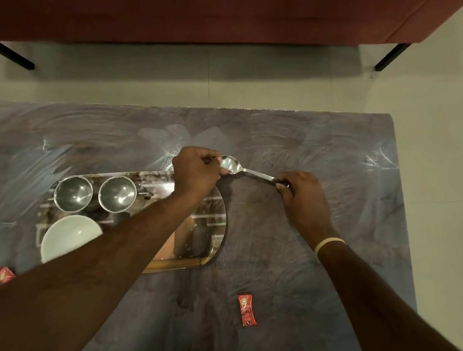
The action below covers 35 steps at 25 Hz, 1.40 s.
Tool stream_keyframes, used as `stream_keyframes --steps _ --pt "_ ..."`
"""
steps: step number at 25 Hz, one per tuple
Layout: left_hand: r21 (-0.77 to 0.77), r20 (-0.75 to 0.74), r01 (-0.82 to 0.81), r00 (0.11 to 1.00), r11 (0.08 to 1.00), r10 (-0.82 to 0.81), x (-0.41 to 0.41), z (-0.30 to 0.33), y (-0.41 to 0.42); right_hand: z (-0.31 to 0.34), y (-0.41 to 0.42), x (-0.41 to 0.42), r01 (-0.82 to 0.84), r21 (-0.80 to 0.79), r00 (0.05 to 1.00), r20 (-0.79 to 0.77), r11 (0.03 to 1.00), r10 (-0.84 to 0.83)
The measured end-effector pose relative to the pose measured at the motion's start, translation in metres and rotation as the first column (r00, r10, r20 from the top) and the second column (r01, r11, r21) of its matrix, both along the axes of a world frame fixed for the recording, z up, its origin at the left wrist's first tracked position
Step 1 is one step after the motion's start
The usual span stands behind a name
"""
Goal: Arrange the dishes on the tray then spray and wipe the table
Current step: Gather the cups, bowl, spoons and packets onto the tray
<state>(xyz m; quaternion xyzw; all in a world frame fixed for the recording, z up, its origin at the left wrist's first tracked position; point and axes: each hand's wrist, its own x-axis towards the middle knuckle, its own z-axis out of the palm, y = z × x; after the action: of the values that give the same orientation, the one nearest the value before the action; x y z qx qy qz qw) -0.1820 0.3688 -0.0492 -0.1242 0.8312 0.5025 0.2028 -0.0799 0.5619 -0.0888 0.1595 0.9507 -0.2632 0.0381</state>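
Both hands were on the spoon (235, 167) over the worktop (321, 215): left hand (195, 172) pinched the bowl end, right hand (302, 195) gripped the handle, tray (214, 231) just beside.

spoon (235, 167): polished metal, bright and mirror-like in the bowl
two cups (96, 195): shiny steel, smooth inside
tray (214, 231): mirror-glossy face reflecting the arm, wood-coloured rim
bowl (69, 238): white, smooth, glossy, ceramic-looking
worktop (287, 255): grey-blue marbled surface, dull sheen with smeared streaks
sachet (247, 309): red, glossy printed wrapper
sofa (187, 3): matt reddish cloth
floor (447, 143): pale smooth tiles
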Motion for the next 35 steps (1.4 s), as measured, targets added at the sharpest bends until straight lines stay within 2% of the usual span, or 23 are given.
stream_keyframes --steps 4,9,12,17,21,26,35 --pt "0.02 0.016 -0.073 0.997 0.997 0.073 0.031 0.019 -0.035 0.02 -0.018 0.012 -0.101 -0.008 0.995 -0.018 0.995 0.1" --pt "-0.129 -0.039 -0.047 0.998 0.991 0.042 0.063 0.037 -0.091 0.032 -0.066 0.021 -0.222 -0.064 0.973 -0.073 0.973 0.218" --pt "-0.212 0.029 -0.129 0.99 0.969 0.138 0.078 0.042 -0.117 0.031 -0.095 0.022 -0.271 -0.107 0.961 -0.086 0.957 0.262" --pt "-0.163 0.086 -0.279 0.952 0.946 0.295 0.105 0.046 -0.128 0.027 -0.124 0.025 -0.344 -0.069 0.938 -0.076 0.936 0.339" --pt "-0.189 0.098 -0.304 0.94 0.934 0.326 0.107 0.049 -0.131 0.025 -0.138 0.027 -0.362 -0.061 0.932 -0.015 0.93 0.361" --pt "-0.177 0.141 -0.276 0.943 0.945 0.302 0.105 0.032 -0.14 0.029 -0.152 0.02 -0.347 -0.048 0.936 -0.081 0.937 0.342" --pt "-0.179 0.155 -0.216 0.957 0.96 0.244 0.099 0.017 -0.143 0.019 -0.156 0.013 -0.333 0.019 0.94 -0.075 0.943 0.333"
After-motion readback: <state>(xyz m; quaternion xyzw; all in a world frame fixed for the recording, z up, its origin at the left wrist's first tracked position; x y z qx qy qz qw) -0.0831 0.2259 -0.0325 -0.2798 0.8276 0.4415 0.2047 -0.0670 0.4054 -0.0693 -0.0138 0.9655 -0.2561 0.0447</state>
